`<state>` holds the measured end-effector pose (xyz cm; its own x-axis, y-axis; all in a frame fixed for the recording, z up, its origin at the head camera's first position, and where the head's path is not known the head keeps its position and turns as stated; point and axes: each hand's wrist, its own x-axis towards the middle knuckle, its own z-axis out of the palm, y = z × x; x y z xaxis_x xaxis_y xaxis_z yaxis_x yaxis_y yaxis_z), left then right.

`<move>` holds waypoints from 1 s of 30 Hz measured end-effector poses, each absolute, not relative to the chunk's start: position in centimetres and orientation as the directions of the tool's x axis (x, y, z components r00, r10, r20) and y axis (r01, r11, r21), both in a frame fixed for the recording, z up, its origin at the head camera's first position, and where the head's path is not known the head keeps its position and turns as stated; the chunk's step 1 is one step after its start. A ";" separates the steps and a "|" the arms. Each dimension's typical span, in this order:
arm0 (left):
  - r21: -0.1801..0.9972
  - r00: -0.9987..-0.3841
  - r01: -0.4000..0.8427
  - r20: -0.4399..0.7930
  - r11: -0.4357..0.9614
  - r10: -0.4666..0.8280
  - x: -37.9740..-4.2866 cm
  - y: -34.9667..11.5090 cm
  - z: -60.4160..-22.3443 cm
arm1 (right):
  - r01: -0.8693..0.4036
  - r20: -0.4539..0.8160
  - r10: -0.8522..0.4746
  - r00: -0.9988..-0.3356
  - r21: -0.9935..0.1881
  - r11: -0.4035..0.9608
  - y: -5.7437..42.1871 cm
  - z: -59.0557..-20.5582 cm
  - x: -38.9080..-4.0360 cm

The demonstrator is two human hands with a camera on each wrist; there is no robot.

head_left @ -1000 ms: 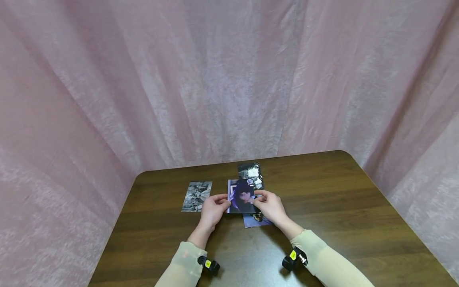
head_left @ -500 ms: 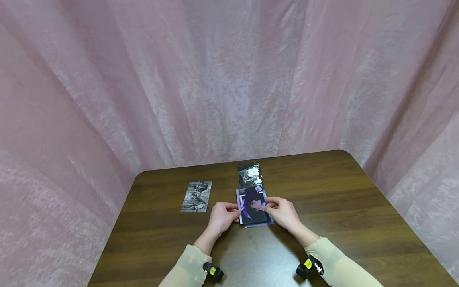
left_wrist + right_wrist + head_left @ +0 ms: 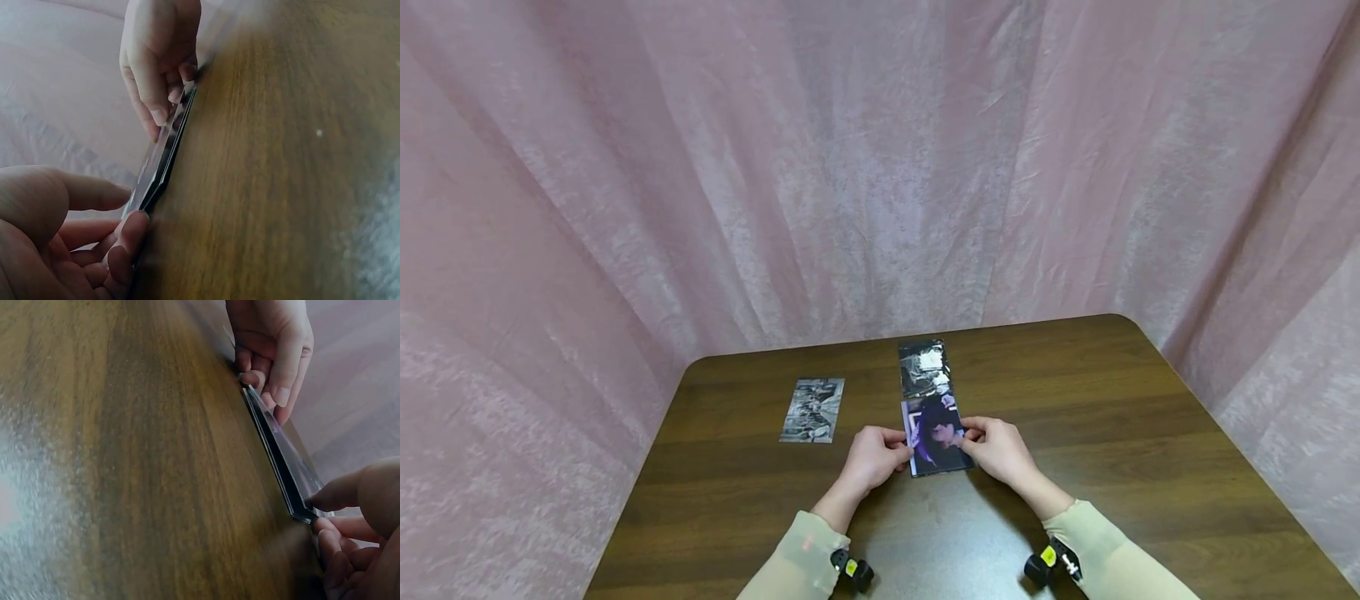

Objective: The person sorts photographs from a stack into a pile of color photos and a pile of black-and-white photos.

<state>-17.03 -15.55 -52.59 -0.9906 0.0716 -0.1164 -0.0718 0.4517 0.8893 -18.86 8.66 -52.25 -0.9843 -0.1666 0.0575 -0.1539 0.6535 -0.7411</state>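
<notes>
A purple and dark photo print [image 3: 934, 440] with a person's picture on it lies over the pale-edged print, whose picture is now covered. My left hand [image 3: 875, 458] pinches its left edge between thumb and fingers. At the opposite edge, my right hand [image 3: 1000, 451] pinches it the same way. From the side, in the left wrist view, the top print [image 3: 164, 140] slants slightly over the thin dark layers beneath, close above the wood. The right wrist view shows the same narrow wedge between the print [image 3: 289, 450] and those layers.
Beyond the held print, a glossy black-and-white photo [image 3: 923, 367] lies toward the far edge. Another grey photo [image 3: 812, 410] lies apart on the left. All are on a brown wooden table [image 3: 1112, 433], with a pink curtain [image 3: 880, 167] behind it.
Both hands have brought the purple print right and toward the person, down over the pale-edged print, lining up their edges. The grey photo on the left has stayed put.
</notes>
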 end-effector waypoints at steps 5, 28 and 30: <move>0.877 -0.987 -0.089 -0.140 0.471 0.076 -16.7 -15.6 -52.6 | -0.159 0.054 -0.177 -0.983 -0.729 0.666 8.7 -52.4 -18.5; 0.891 -0.986 -0.099 -0.149 0.443 0.078 -17.1 -16.1 -52.8 | -0.159 0.043 -0.188 -0.981 -0.730 0.665 9.3 -52.1 -19.0; 0.892 -0.986 -0.100 -0.150 0.441 0.079 -17.2 -16.1 -52.8 | -0.156 0.041 -0.186 -0.982 -0.733 0.662 9.3 -52.1 -19.1</move>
